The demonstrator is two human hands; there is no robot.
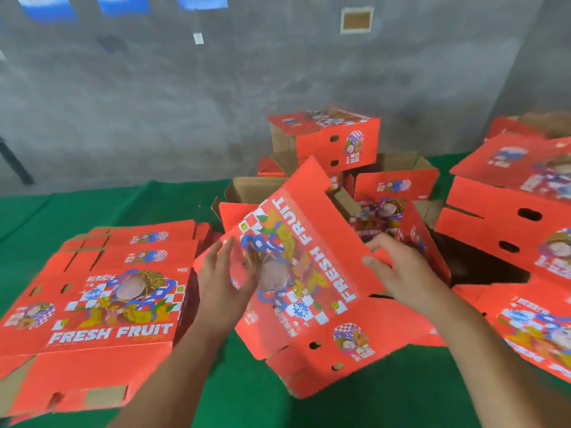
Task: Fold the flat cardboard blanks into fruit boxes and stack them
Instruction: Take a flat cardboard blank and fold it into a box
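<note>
You're in a packing/storage room, prob. a warehouse or fruit packhouse, not a home. Behind the work area you've got a bare grey rough concrete wall (154, 97) w/ a small framed vent opening (357, 20) high up. A green cloth-covered work surface (102, 208) carries a stack of flat red printed cardboard blanks (102, 291) marked "FRESH FRUIT", plus piles of folded red cardboard fruit boxes (336, 140) at back & right.

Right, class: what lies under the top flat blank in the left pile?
More red flat blanks show beneath the top blank, edges poking out behind. The green cloth lies below; the pile's depth is hidden.
</note>
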